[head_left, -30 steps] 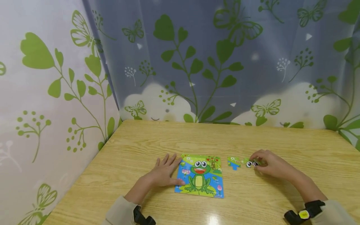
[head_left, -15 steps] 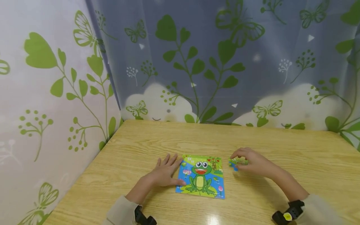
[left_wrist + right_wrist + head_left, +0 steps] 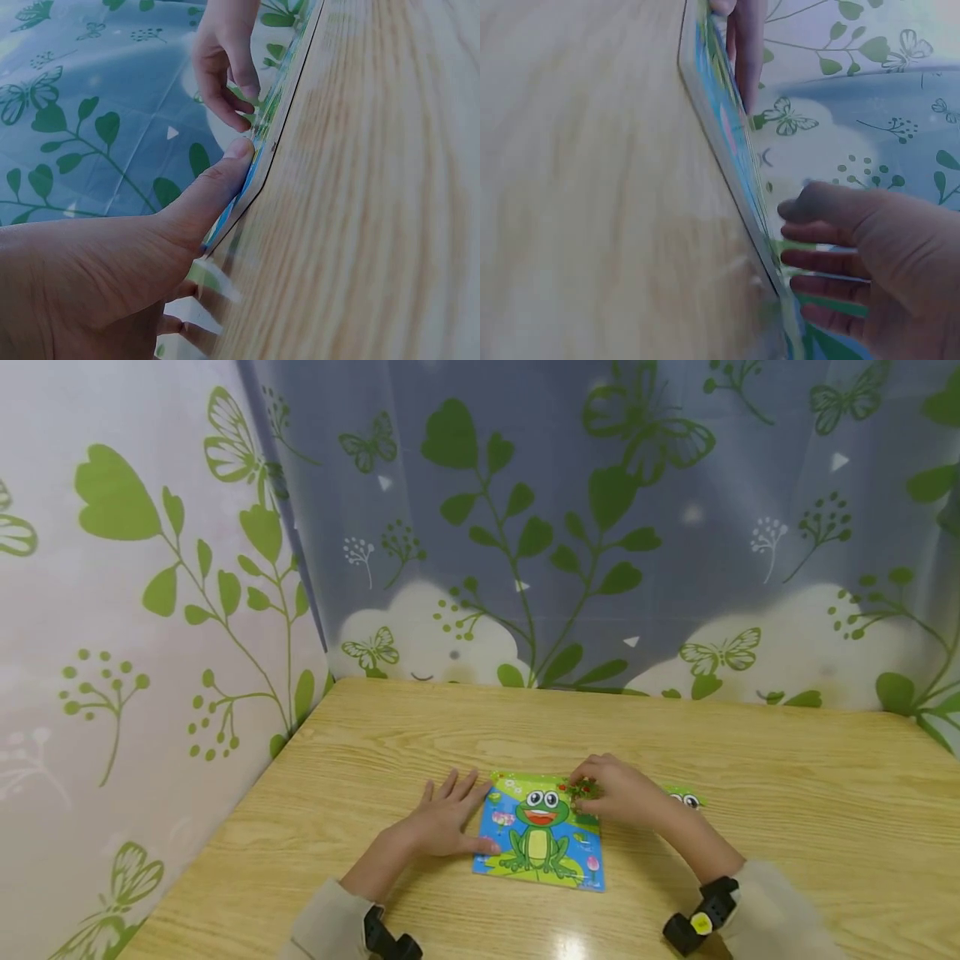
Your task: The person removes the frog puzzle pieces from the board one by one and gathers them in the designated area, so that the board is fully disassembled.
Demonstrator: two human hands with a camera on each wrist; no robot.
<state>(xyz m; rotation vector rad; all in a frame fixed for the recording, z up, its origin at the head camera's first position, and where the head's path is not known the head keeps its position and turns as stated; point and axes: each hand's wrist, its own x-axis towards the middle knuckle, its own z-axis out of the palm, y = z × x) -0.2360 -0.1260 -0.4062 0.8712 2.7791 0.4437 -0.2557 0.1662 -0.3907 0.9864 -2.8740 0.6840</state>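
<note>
The square frog puzzle (image 3: 536, 847) lies flat on the wooden table. My left hand (image 3: 441, 820) is spread at its left side, with the thumb (image 3: 217, 180) pressing on the board's edge and the other fingers on the table. Over the upper right part of the puzzle, by the printed apple tree (image 3: 585, 787), is my right hand (image 3: 618, 792). Its thumb and fingertips stand apart around that tree, and in the right wrist view the fingers (image 3: 829, 262) are nearly straight beside the board, with nothing visible between them. A loose puzzle piece with frog eyes (image 3: 686, 798) is partly hidden behind the right wrist.
The wooden table (image 3: 420, 735) runs back to a blue curtain (image 3: 555, 527) printed with leaves and butterflies. A pale patterned curtain (image 3: 180, 577) hangs along the left side. Both wrists wear a black strap with a small camera (image 3: 701, 918).
My right hand has moved left from the loose frog-eyes piece, past the flower piece, onto the puzzle's upper right. The flower piece is now covered. The left hand stays in place.
</note>
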